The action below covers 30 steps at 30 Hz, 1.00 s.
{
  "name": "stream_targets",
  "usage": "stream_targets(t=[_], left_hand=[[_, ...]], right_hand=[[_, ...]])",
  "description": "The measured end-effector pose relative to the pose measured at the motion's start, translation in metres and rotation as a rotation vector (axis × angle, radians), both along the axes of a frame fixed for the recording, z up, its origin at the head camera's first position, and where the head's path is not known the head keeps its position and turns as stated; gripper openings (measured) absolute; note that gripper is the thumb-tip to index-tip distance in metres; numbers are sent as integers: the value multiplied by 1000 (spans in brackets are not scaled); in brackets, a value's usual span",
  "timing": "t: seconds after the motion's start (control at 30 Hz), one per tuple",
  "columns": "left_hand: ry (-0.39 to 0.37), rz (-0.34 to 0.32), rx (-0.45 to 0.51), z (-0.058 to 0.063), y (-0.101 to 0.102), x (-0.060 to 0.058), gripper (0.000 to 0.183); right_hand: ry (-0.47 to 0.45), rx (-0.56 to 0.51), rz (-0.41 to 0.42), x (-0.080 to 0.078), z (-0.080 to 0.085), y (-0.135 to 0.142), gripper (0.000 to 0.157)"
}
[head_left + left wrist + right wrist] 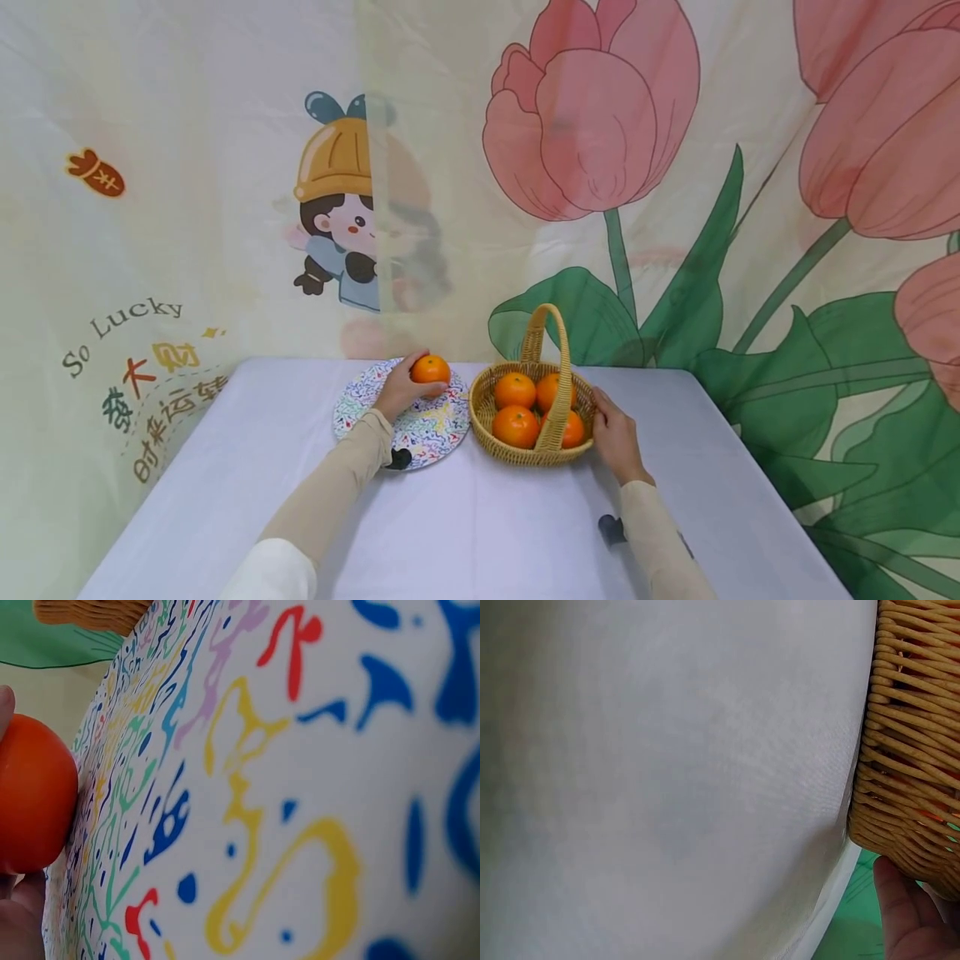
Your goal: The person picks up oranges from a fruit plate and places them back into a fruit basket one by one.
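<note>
My left hand (402,390) grips an orange (431,369) over the far part of a round white plate (442,437) with a colourful squiggle pattern. In the left wrist view the orange (34,795) is close over the patterned surface, fingertips on both sides of it. To the right of the plate stands a wicker basket (517,456) with a tall arched handle, holding several oranges (516,426). My right hand (618,435) rests against the basket's right side with its fingers fairly straight. One fingertip (889,881) touches the woven wall in the right wrist view.
A white cloth covers the table (465,533), whose far edge lies just behind the plate and basket. A printed curtain (585,275) with tulips hangs behind. Black wrist straps (611,529) show at both forearms.
</note>
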<state>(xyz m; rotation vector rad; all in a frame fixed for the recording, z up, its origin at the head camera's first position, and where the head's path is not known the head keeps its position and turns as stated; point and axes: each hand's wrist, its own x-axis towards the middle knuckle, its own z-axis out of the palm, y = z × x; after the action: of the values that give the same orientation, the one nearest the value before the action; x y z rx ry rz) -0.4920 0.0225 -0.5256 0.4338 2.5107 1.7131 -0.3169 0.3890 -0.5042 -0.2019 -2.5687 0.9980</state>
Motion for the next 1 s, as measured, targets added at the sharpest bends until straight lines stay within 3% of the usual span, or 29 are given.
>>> stream_targets(t=[0.33, 0.73, 0.87, 1.0], left_hand=[[3, 3, 1, 1, -2, 1, 85], [18, -6, 33, -6, -6, -2, 86], [13, -18, 52, -1, -6, -2, 86], [34, -28, 46, 13, -5, 2, 85]], right_hand=[[-19, -12, 2, -1, 3, -1, 45], [-30, -22, 3, 1, 0, -2, 46], [-23, -22, 8, 1, 0, -1, 46], [-15, -17, 9, 0, 0, -1, 46]])
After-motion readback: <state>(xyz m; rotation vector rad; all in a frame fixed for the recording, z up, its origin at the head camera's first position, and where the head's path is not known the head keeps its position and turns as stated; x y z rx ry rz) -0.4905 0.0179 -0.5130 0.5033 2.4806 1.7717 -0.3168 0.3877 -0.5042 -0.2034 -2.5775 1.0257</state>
